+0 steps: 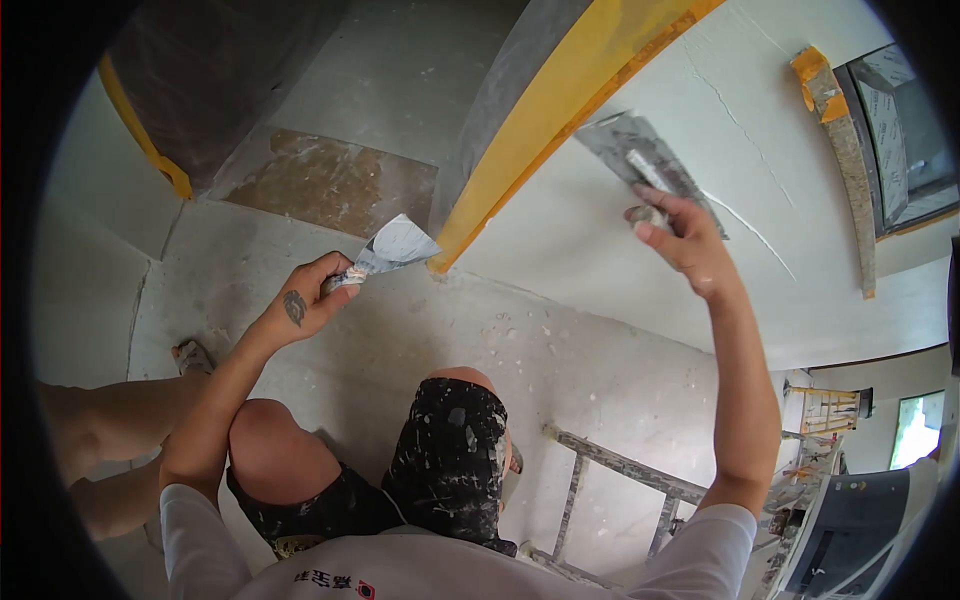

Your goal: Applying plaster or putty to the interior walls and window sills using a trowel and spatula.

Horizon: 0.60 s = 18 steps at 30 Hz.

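White shirt and paint-spattered black shorts at bottom centre, knees bent above a ladder at lower right. Right hand, upper right of centre, is closed round the handle of a wide trowel, blade flat on the white wall. Left hand, centre left, grips a small putty knife with a pale filler load on its blade, held off the wall over the floor. Yellow masking tape runs along the edge beside the trowel. Progress, my read: wall mostly skimmed smooth; thin ridge lines right of the trowel remain unsmoothed, so the pass near the taped edge looks unfinished. Floor has filler splatter.
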Available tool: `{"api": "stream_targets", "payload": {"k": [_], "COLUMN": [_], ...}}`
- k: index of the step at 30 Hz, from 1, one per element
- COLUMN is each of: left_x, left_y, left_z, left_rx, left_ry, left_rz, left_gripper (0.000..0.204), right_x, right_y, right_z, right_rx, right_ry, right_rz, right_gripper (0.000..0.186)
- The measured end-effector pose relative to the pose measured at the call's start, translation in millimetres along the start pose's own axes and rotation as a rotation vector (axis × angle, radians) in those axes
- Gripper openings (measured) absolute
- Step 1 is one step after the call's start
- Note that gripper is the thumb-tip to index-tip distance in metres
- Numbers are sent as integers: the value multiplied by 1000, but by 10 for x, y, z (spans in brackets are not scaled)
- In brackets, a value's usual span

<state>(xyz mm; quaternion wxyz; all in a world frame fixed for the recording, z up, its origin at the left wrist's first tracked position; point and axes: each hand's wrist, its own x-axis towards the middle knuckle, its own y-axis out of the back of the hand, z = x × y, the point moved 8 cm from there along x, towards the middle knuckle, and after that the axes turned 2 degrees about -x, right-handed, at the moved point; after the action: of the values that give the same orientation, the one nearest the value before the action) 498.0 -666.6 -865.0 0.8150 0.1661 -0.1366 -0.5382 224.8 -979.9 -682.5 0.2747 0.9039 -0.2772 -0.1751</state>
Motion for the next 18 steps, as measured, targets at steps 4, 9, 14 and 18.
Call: {"api": "stream_targets", "payload": {"k": [4,9,14,18], "left_x": [26,-53,-126,-35], "left_y": [-157,-137,-239,-395], "left_z": [-187,-32,108,491], "left_rx": [-192,-505,-667,-682], "left_ry": [33,42,131,100], "left_rz": [-109,-118,-261,-455], "left_gripper": [18,21,22,21], "right_x": [-233,-739,-1312,-1267], "right_y": [666,425,10,-1], "right_z": [-805,-816,-496,294], "right_rx": [-167,-400,-408,499], "right_ry": [28,112,377,261], "right_rz": [10,225,692,741], "right_gripper": [71,40,20,17]}}
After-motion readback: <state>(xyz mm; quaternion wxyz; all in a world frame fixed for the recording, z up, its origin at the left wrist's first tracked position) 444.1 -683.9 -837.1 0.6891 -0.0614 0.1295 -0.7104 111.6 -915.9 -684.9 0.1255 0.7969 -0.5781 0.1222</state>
